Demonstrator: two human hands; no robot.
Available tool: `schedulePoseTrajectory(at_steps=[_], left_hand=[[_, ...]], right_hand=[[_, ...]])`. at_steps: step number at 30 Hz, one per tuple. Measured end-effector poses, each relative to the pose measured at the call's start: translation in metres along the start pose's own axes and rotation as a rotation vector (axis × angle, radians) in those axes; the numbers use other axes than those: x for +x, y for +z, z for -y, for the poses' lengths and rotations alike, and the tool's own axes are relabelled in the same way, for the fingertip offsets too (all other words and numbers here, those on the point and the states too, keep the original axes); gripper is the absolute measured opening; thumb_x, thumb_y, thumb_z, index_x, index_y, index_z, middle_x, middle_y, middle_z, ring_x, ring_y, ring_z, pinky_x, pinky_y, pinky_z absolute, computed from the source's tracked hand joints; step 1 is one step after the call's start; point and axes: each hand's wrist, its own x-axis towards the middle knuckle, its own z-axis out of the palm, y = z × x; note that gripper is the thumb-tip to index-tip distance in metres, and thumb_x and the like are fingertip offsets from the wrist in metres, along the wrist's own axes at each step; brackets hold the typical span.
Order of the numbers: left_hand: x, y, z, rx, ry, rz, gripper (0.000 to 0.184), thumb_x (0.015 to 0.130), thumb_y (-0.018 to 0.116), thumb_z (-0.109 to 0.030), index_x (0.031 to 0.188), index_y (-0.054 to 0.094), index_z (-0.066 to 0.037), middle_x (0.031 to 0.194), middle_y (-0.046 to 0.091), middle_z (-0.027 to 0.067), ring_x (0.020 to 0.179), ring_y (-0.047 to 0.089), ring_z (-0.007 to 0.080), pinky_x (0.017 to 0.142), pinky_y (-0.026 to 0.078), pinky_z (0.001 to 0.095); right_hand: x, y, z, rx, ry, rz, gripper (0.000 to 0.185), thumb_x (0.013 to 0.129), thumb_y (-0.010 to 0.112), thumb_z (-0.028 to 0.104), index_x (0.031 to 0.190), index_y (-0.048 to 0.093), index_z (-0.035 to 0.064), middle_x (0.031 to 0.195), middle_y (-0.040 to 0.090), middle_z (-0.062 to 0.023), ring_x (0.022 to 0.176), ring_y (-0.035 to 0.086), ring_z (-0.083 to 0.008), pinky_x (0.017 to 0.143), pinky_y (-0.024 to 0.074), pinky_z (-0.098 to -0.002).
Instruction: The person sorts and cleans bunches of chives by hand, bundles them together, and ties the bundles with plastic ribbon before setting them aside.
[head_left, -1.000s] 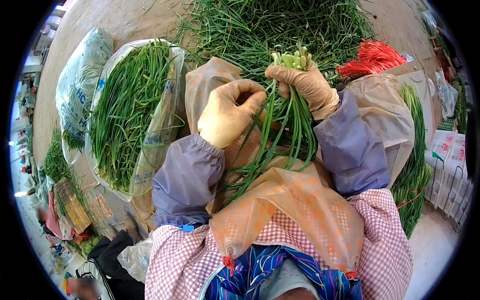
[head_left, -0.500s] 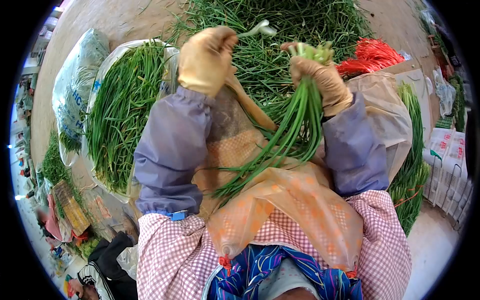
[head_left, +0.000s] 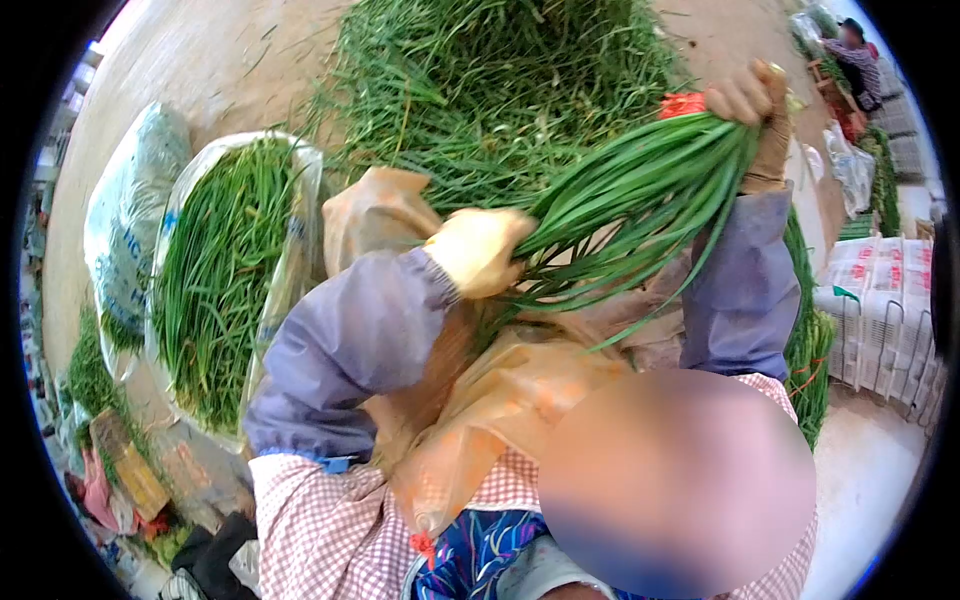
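Note:
A bunch of garlic chives (head_left: pixel 640 200) stretches between my two gloved hands, its long green leaves fanned out. My right hand (head_left: pixel 748 108), raised at the upper right, is closed around the bunch near its stem end. My left hand (head_left: pixel 480 250), slightly blurred, is closed at the leaf-tip end, lower and nearer the middle. Some leaves hang loose below the bunch, over the translucent plastic apron (head_left: pixel 530 375) on my lap.
Loose greens (head_left: pixel 500 90) are heaped on the floor ahead. On the left, a bag of chives (head_left: pixel 225 280) stands beside a tied-looking plastic bag (head_left: pixel 135 220). Red ties (head_left: pixel 683 104) show behind my right hand. White crates (head_left: pixel 885 300) and a person (head_left: pixel 855 65) are at right.
My right hand has moved up and right, tilting the bunch from hanging to nearly sideways. My left hand has come down to the leaves; the pale scrap it held is no longer seen.

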Motion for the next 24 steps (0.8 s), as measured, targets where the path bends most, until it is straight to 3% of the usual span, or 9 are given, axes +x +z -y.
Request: schedulePoseTrajectory(at_steps=[1,4,9,13,17,19,20,22,24], left_hand=[[-0.002,-0.004,-0.001,0.108,-0.151,0.197,0.033,0.072,0.066,-0.018,0.102,0.062,-0.006,0.086,0.065,0.0193,0.085,0.063,0.0380,0.077,0.050,0.0465],[-0.011,-0.020,0.011,0.238,-0.232,0.182,0.023,0.073,0.059,-0.012,0.093,0.065,-0.006,0.079,0.064,0.0221,0.078,0.063,0.0399,0.071,0.050,0.0486],[-0.018,-0.072,0.028,0.183,-0.325,-0.210,0.045,0.073,0.065,-0.006,0.118,0.059,-0.005,0.115,0.061,0.0188,0.105,0.060,0.0340,0.090,0.049,0.0397],[-0.012,-0.102,0.014,0.285,-0.349,-0.594,0.051,0.078,0.070,-0.018,0.124,0.055,-0.003,0.123,0.058,0.0177,0.112,0.057,0.0297,0.097,0.044,0.0364],[0.018,-0.117,-0.041,-0.567,-0.005,-0.599,0.088,0.069,0.081,-0.032,0.138,0.036,-0.001,0.139,0.042,0.0226,0.129,0.040,0.0360,0.108,0.032,0.0428],[0.046,-0.094,-0.051,-0.275,0.445,-0.459,0.117,0.056,0.087,-0.042,0.144,0.022,0.001,0.146,0.029,0.0240,0.134,0.031,0.0370,0.111,0.026,0.0445],[0.058,-0.076,-0.060,-0.323,0.399,-0.452,0.121,0.055,0.085,-0.049,0.145,0.020,-0.001,0.146,0.031,0.0215,0.135,0.031,0.0344,0.111,0.024,0.0446],[0.067,-0.051,-0.092,-0.687,0.227,-0.397,0.134,0.048,0.084,-0.055,0.148,0.010,-0.004,0.144,0.032,0.0173,0.133,0.032,0.0297,0.111,0.023,0.0427],[0.082,-0.037,-0.099,-0.972,0.154,-0.327,0.127,0.051,0.090,-0.044,0.145,0.015,-0.004,0.136,0.040,0.0130,0.126,0.041,0.0254,0.107,0.033,0.0377]], right_hand=[[-0.003,-0.006,0.025,0.016,-0.062,0.042,0.020,0.091,0.062,0.029,0.094,0.057,0.0096,0.065,0.049,0.0061,0.058,0.046,-0.0077,0.063,0.0393,-0.0261],[-0.015,-0.021,0.082,-0.036,-0.159,0.091,0.025,0.092,0.059,0.033,0.096,0.060,0.0083,0.063,0.047,0.0067,0.057,0.044,-0.0076,0.064,0.0382,-0.0270],[-0.033,-0.013,0.082,-0.118,-0.284,-0.137,0.024,0.092,0.059,0.032,0.093,0.064,0.0082,0.061,0.047,0.0050,0.056,0.046,-0.0111,0.068,0.0400,-0.0289],[-0.031,-0.014,0.049,-0.486,-0.308,-0.527,0.023,0.087,0.066,0.032,0.086,0.063,0.0091,0.071,0.059,-0.0026,0.066,0.056,-0.0145,0.067,0.0462,-0.0315],[-0.019,0.034,-0.025,-0.618,-0.305,-0.437,0.022,0.086,0.067,0.030,0.087,0.062,0.0084,0.077,0.062,-0.0059,0.069,0.058,-0.0173,0.065,0.0484,-0.0318],[-0.025,0.057,-0.053,-1.090,-0.157,-0.458,0.021,0.088,0.064,0.029,0.087,0.061,0.0083,0.083,0.061,-0.0026,0.072,0.057,-0.0155,0.063,0.0478,-0.0312],[-0.026,0.069,-0.063,-1.234,-0.221,-0.355,0.018,0.087,0.065,0.024,0.086,0.059,0.0069,0.083,0.061,-0.0011,0.075,0.057,-0.0126,0.063,0.0483,-0.0291],[-0.030,0.085,-0.084,-0.582,-0.064,-0.482,0.020,0.082,0.072,0.012,0.092,0.055,0.0060,0.085,0.060,-0.0003,0.077,0.058,-0.0111,0.068,0.0503,-0.0261],[-0.033,0.082,-0.071,-0.161,0.114,-0.648,0.022,0.077,0.076,0.011,0.086,0.057,0.0075,0.082,0.060,0.0001,0.077,0.057,-0.0108,0.070,0.0500,-0.0291]])
